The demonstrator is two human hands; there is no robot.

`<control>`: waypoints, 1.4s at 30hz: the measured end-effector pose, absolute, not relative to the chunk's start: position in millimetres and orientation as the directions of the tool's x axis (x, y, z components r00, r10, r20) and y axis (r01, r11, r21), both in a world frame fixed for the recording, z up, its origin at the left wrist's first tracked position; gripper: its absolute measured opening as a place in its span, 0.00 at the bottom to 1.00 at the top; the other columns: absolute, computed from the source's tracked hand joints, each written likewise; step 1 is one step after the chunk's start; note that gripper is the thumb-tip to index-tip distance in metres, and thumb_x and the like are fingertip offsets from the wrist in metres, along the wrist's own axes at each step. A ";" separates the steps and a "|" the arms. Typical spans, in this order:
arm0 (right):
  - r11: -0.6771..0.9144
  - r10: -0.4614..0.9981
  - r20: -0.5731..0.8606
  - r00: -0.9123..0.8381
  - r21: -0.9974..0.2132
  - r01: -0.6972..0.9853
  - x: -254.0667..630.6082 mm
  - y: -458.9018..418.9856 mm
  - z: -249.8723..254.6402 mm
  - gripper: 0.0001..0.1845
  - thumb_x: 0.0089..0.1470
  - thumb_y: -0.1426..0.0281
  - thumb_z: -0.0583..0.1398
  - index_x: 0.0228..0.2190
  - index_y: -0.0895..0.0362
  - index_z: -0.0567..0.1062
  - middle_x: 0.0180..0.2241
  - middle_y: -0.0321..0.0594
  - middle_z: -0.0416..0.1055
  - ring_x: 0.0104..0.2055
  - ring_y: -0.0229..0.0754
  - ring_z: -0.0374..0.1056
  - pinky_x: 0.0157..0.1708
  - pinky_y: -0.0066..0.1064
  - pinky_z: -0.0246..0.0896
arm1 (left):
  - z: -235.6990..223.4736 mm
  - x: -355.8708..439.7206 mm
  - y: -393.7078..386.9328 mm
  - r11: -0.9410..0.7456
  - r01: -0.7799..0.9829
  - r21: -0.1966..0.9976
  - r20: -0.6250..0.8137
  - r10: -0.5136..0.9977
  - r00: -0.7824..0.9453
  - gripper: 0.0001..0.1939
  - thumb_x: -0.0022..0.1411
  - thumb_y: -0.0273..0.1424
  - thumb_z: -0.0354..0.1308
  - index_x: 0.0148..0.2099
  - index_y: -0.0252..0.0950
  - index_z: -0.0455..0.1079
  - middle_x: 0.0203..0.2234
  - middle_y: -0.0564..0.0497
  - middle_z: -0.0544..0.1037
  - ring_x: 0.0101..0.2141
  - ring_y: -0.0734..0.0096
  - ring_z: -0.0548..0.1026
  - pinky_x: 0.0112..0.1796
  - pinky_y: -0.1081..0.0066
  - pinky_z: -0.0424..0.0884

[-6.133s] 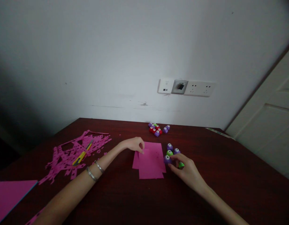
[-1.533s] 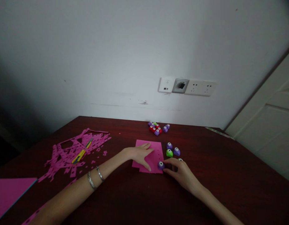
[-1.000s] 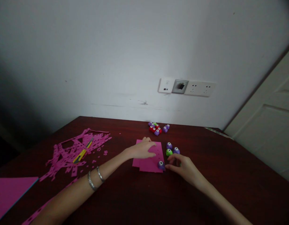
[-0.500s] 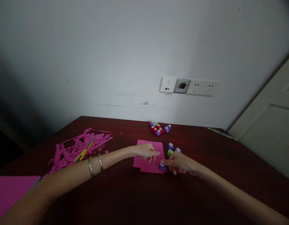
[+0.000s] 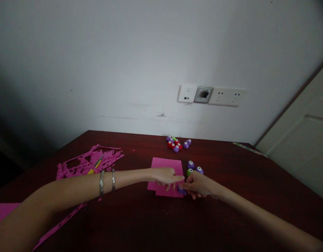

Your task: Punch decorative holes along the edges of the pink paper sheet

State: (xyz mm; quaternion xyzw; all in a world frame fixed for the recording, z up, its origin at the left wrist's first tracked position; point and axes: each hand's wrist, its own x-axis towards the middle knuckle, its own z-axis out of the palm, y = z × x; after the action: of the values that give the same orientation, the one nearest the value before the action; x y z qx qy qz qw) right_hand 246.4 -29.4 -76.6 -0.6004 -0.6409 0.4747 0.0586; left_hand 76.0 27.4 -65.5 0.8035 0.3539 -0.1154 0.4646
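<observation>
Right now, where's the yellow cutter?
Head view, left side: the yellow cutter lies on the pink scraps, just beyond the left forearm, which hides its near end.

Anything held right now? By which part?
Right hand: fingers at the top of the purple piece; grip or press, can't tell. Left hand: nothing visibly held.

The left forearm (image 5: 74, 192) lies almost level, and the left hand (image 5: 165, 176) stretches one finger (image 5: 178, 178) towards the right hand (image 5: 199, 183). The right forearm (image 5: 258, 211) slants inward, and that hand bends downward (its fingertips are partly blurred), near the left one.
</observation>
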 end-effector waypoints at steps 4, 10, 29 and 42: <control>-0.195 0.813 -0.525 -0.250 -0.652 0.733 242.1 -26.5 -69.4 0.23 0.46 0.56 0.59 0.12 0.59 0.66 0.11 0.32 0.63 0.11 0.26 0.49 0.08 0.20 0.41 | -61.7 82.1 27.4 -0.329 0.696 0.638 -0.561 0.420 0.713 0.36 0.51 0.61 0.42 0.27 0.32 0.72 0.12 0.52 0.67 0.13 0.79 0.58 0.16 0.75 0.54; -0.276 0.759 -0.604 -0.245 -0.638 0.718 244.6 -20.9 -71.4 0.22 0.48 0.58 0.59 0.13 0.59 0.67 0.13 0.34 0.65 0.11 0.27 0.53 0.08 0.19 0.41 | -71.0 85.9 38.5 -0.234 0.705 0.670 -0.636 0.309 0.707 0.31 0.46 0.60 0.51 0.25 0.33 0.71 0.14 0.54 0.65 0.12 0.83 0.53 0.14 0.77 0.47; -0.420 0.520 -0.820 -0.240 -0.490 0.764 232.9 -6.8 -60.5 0.24 0.59 0.65 0.49 0.16 0.61 0.67 0.11 0.35 0.65 0.11 0.29 0.60 0.09 0.17 0.45 | -134.0 106.6 82.2 -0.066 0.480 0.875 -0.459 -0.426 0.780 0.30 0.51 0.56 0.48 0.20 0.37 0.75 0.08 0.55 0.51 0.07 0.79 0.46 0.06 0.76 0.44; -0.362 0.569 -0.800 -0.189 -0.450 0.816 229.1 -4.7 -56.5 0.21 0.54 0.68 0.54 0.12 0.60 0.67 0.11 0.33 0.63 0.11 0.28 0.58 0.12 0.17 0.52 | -136.4 95.5 78.1 0.058 0.519 0.853 -0.476 -0.322 0.818 0.25 0.54 0.52 0.51 0.22 0.38 0.76 0.09 0.54 0.53 0.08 0.82 0.46 0.07 0.78 0.43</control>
State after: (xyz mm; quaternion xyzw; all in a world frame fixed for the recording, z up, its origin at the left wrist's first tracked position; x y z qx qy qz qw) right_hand 229.1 -4.7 -56.5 -0.6265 -0.5529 0.5372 -0.1148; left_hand 95.5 78.1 -136.4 0.6217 0.0794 -0.2907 0.7230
